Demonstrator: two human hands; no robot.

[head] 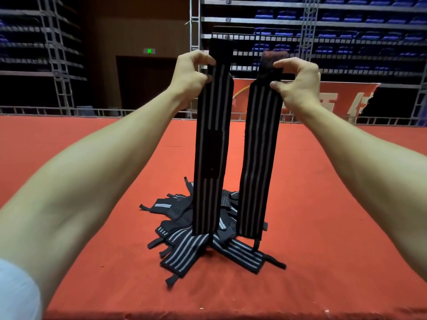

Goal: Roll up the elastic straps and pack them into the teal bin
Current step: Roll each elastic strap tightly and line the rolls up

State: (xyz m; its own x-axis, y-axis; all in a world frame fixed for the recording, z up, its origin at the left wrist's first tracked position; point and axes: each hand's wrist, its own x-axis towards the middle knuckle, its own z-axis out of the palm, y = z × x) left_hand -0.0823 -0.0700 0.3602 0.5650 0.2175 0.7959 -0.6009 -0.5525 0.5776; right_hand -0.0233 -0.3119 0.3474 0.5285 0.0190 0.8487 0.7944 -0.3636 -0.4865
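Left hand (190, 77): thumb and fingers clamped on the upper end of a striped strap (209, 158), which hangs straight down
Right hand (298, 84): pinches the top of a second strap (258, 158), hanging just beside the first, not touching
Below the grips: loose straps (180, 232) heaped on the red tabletop (323, 227)

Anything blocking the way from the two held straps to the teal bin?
Cannot tell: the teal bin is not in view. The left hand pinches the left strap, the right hand the right strap; beneath them a pile of straps lies on the table.
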